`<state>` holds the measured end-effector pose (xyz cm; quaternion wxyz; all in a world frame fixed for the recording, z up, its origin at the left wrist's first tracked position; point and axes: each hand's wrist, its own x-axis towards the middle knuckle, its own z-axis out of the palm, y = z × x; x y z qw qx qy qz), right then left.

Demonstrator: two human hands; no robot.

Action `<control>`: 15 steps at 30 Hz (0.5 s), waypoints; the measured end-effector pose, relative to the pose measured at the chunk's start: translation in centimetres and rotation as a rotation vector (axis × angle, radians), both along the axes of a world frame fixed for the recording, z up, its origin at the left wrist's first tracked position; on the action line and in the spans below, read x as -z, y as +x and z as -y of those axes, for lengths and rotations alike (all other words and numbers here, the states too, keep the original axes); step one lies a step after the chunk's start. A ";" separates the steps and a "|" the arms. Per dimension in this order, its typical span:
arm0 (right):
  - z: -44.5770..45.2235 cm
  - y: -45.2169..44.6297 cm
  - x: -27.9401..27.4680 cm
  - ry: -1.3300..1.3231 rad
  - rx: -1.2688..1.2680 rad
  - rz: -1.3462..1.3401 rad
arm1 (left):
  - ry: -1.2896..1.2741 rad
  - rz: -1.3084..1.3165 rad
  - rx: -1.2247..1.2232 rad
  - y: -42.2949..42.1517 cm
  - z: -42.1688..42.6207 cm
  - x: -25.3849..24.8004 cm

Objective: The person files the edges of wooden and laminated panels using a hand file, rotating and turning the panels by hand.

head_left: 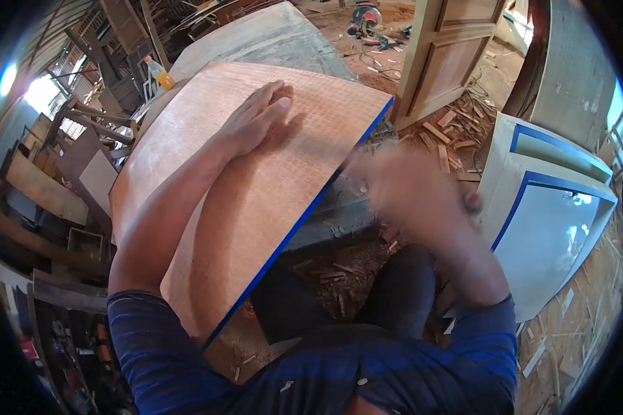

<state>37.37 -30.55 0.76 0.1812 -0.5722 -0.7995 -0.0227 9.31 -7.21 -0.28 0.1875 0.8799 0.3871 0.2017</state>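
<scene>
A large wooden panel (284,166) with a light brown face and a blue edge (291,238) lies slanted in front of me on a grey worktop. My left hand (256,121) lies flat on the panel's face, fingers stretched out. Beside the blue edge, my right hand (405,183) is smeared by motion and looks closed like a fist. A small reddish-brown round end (472,201) shows by its wrist side, and a dark blurred streak lies between the fist and the panel edge. What the fist holds is too blurred to name.
The worn grey worktop (277,45) extends behind the panel. An orange drink bottle (160,73) stands at its left. A panelled door (450,55) and a white cabinet with blue edging (547,214) stand right. A circular saw (367,19) and wood scraps (446,138) lie on the floor.
</scene>
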 end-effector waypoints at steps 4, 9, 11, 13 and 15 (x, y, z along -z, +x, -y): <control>0.0 0.5 -0.4 0.036 0.066 -0.123 | -0.034 0.070 0.029 0.1 -1.8 0.6; 6.6 -5.9 -2.0 -0.256 -0.279 0.044 | 0.009 0.013 0.022 0.1 0.1 -0.3; 4.0 -2.4 0.0 0.042 -0.182 -0.028 | -0.016 0.029 0.012 0.4 0.7 -0.7; 0.8 0.4 -0.9 -0.009 0.049 -0.146 | -0.044 0.034 -0.003 0.0 1.4 -0.3; 2.5 -0.5 -1.1 0.114 0.011 -0.135 | -0.032 0.027 -0.007 0.4 0.9 -0.9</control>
